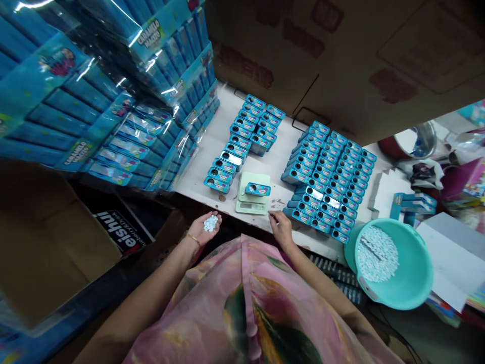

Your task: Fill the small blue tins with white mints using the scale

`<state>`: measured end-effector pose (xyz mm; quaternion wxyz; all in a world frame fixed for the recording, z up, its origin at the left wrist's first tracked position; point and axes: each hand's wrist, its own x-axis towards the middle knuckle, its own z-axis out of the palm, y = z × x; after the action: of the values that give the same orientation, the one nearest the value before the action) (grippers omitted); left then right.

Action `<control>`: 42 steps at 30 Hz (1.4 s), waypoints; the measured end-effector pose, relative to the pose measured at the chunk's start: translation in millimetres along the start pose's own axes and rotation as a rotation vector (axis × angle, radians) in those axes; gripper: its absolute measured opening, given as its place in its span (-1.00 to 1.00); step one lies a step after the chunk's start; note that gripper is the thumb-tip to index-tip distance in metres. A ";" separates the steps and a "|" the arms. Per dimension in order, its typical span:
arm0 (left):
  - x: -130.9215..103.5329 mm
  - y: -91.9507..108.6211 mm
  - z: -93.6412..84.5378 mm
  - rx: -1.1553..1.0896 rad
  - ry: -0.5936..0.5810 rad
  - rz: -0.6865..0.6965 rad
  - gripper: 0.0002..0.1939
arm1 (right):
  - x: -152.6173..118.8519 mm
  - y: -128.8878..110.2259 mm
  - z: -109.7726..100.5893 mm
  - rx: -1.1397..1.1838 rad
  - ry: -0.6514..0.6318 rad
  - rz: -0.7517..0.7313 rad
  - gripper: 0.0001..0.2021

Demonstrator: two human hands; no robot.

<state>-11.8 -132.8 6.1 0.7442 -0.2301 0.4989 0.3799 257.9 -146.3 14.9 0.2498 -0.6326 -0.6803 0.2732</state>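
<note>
My left hand (pixel 205 227) is cupped palm up in front of the table, cradling a small heap of white candies (pixel 210 223). On a pale green scale (pixel 251 208) near the table's front edge lies one blue tin (pixel 261 189) with a round opening at one end. White shows inside that opening. Just right of the scale, my right hand (pixel 281 228) is at the table edge with its fingers curled together; whatever they may hold is too small to make out. Blue tins (pixel 219 175) with dark openings stand in rows behind the scale to the left.
More blue tins (pixel 326 188) stand packed on the right of the white table (pixel 188 183). A turquoise bucket (pixel 411 273) of white candies is at the right corner. Wrapped blue display boxes (pixel 125 136) are stacked left, an open carton (pixel 56 247) below. A large carton (pixel 341 65) stands behind.
</note>
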 end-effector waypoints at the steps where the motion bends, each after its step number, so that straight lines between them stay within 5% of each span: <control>1: -0.4 -0.9 -2.4 -0.004 0.004 0.001 -0.84 | -3.0 0.5 3.5 -0.038 -0.076 0.005 -0.79; 6: 0.1 -5.6 -12.4 0.001 0.010 -0.014 -0.85 | -3.4 -14.0 18.4 -0.366 -0.552 -0.090 -0.78; 10: -3.4 -6.7 -16.4 0.015 0.021 -0.010 -0.85 | 6.6 -29.9 24.3 -0.503 -0.691 -0.159 -0.77; 17: -10.3 -2.5 -20.6 0.011 0.049 -0.004 -0.84 | 28.1 -37.4 28.2 -0.561 -0.480 -0.083 -0.67; 25: -12.5 -1.9 -21.5 0.016 0.063 -0.005 -0.86 | 67.9 -52.2 68.2 -0.695 -0.496 -0.107 -0.59; 30: -13.8 -0.3 -18.6 0.022 0.068 -0.025 -0.87 | 75.5 -52.2 75.7 -0.710 -0.495 -0.110 -0.67; 35: -10.2 -0.6 -11.9 0.039 0.044 -0.046 -0.87 | 67.2 -59.9 61.0 -0.691 -0.468 -0.134 -0.72; 42: -5.8 -5.8 -1.1 0.066 -0.004 -0.038 -0.87 | 77.3 -57.8 0.8 -0.549 -0.210 -0.248 -0.65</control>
<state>-9.0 -139.1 10.8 0.7594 -0.2143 0.5054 0.3492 209.8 -72.1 53.6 0.0297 -0.5570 -0.8225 0.1108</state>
